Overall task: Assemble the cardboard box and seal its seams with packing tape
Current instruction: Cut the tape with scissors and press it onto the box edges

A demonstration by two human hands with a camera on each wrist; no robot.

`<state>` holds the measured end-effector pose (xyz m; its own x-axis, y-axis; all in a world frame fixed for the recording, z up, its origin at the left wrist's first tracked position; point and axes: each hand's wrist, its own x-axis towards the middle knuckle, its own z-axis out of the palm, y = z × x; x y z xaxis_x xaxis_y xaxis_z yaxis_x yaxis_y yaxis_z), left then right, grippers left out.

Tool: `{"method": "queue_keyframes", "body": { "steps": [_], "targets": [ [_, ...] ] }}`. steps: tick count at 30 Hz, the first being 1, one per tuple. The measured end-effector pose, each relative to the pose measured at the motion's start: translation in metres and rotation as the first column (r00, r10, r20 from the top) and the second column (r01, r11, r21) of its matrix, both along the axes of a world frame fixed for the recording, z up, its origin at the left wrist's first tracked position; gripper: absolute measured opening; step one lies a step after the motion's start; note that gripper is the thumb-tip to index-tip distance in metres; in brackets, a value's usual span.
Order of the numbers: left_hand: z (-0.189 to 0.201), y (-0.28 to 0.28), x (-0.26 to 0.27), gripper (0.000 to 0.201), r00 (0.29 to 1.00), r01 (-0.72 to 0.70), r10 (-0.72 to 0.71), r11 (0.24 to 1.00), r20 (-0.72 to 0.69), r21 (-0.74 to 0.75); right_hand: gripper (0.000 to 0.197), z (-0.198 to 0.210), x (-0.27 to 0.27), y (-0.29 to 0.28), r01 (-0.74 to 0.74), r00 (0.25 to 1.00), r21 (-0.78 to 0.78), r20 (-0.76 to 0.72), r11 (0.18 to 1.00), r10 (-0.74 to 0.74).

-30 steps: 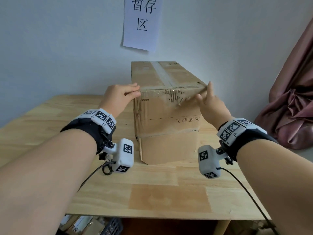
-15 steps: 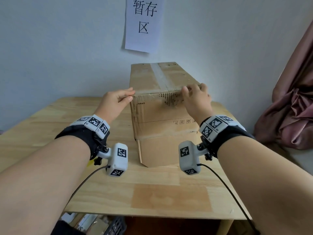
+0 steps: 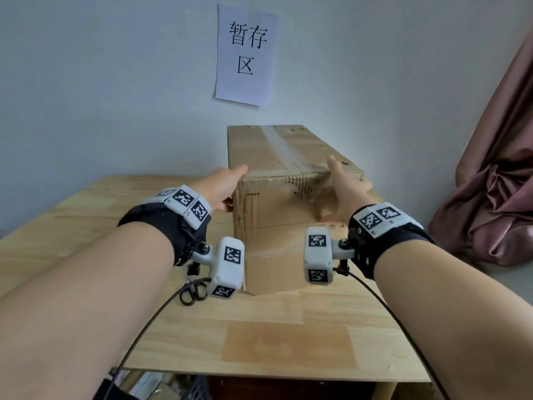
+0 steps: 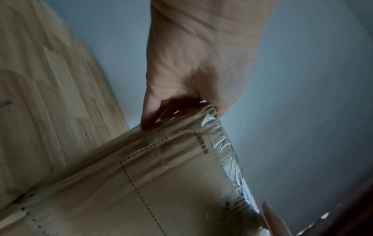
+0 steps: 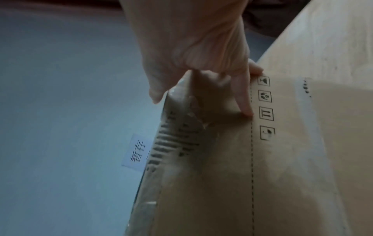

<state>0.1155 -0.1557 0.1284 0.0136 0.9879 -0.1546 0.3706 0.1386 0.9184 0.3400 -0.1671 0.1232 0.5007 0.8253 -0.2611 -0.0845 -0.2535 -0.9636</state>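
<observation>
On the wooden table (image 3: 178,336), close to the back wall, stands the cardboard box (image 3: 277,255), long axis running away from the person. A strip of clear packing tape (image 3: 281,148) runs down the top seam and over the near top edge; there the film looks wrinkled and shiny (clearest in the left wrist view).

Left hand (image 3: 223,187): at the box's near left top corner. Thumb lies along the top edge, fingers curl round the corner onto the left side. From the left wrist view the fingertips press the cardboard just beneath the tape; the hand clasps the corner.

Right hand (image 3: 341,194): spread against the near face toward the right. Thumb up over the top edge beside the tape, fingers extended. In the right wrist view one finger (image 5: 245,99) lies straight along the dashed printed line beside the row of handling symbols (image 5: 266,108), tip on the cardboard. Fingers flat and pressing, nothing enclosed, though the far fingers are partly hidden, so that reading is tentative.

A sheet of paper with printed characters (image 3: 246,54) hangs on the wall above the box. A pink curtain (image 3: 496,180) hangs at the right. Scissors (image 3: 193,293) lie on the table by the left wrist.
</observation>
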Motion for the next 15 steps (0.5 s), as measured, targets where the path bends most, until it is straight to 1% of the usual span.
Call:
{"method": "queue_keyframes", "body": {
  "steps": [3, 5, 6, 8, 9, 10, 11, 13, 15],
  "targets": [
    [0.003, -0.010, -0.002, 0.037, 1.000, 0.003, -0.004, 0.999, 0.023, 0.052, 0.101, -0.001, -0.002, -0.001, -0.030, 1.000, 0.041, 0.010, 0.999, 0.030],
    [0.000, -0.015, -0.001, 0.025, 0.996, -0.014, 0.008, 0.997, 0.085, 0.070, 0.104, 0.007, -0.002, -0.007, 0.004, 0.997, 0.051, 0.081, 0.999, -0.008],
    [-0.002, -0.018, 0.000, 0.023, 0.991, -0.027, 0.018, 0.997, 0.129, 0.068, 0.103, 0.013, -0.001, -0.009, 0.014, 0.992, 0.066, 0.121, 0.998, -0.021],
    [-0.011, -0.022, 0.006, 0.026, 0.973, -0.075, 0.061, 0.996, 0.224, 0.052, 0.091, 0.024, 0.003, -0.009, -0.008, 0.980, 0.116, 0.196, 0.993, -0.015],
    [-0.017, -0.024, 0.011, 0.035, 0.964, -0.103, 0.090, 0.994, 0.251, 0.039, 0.086, 0.030, 0.003, -0.012, -0.029, 0.970, 0.152, 0.242, 0.988, -0.008],
    [-0.021, -0.027, 0.017, 0.052, 0.963, -0.131, 0.123, 0.991, 0.238, 0.016, 0.082, 0.035, 0.005, -0.014, -0.056, 0.949, 0.187, 0.314, 0.981, -0.006],
    [-0.029, -0.026, 0.023, 0.072, 0.971, -0.154, 0.152, 0.988, 0.184, -0.002, 0.082, 0.038, 0.006, -0.014, -0.091, 0.913, 0.210, 0.408, 0.974, -0.003],
    [-0.039, -0.032, 0.040, 0.106, 0.979, -0.195, 0.198, 0.979, 0.051, -0.051, 0.088, 0.041, 0.006, -0.020, -0.173, 0.823, 0.229, 0.569, 0.958, 0.013],
    [-0.058, -0.026, 0.054, 0.135, 0.982, -0.169, 0.179, 0.975, 0.061, -0.146, 0.096, 0.040, 0.010, -0.023, -0.270, 0.733, 0.208, 0.677, 0.940, 0.061]
  ]
}}
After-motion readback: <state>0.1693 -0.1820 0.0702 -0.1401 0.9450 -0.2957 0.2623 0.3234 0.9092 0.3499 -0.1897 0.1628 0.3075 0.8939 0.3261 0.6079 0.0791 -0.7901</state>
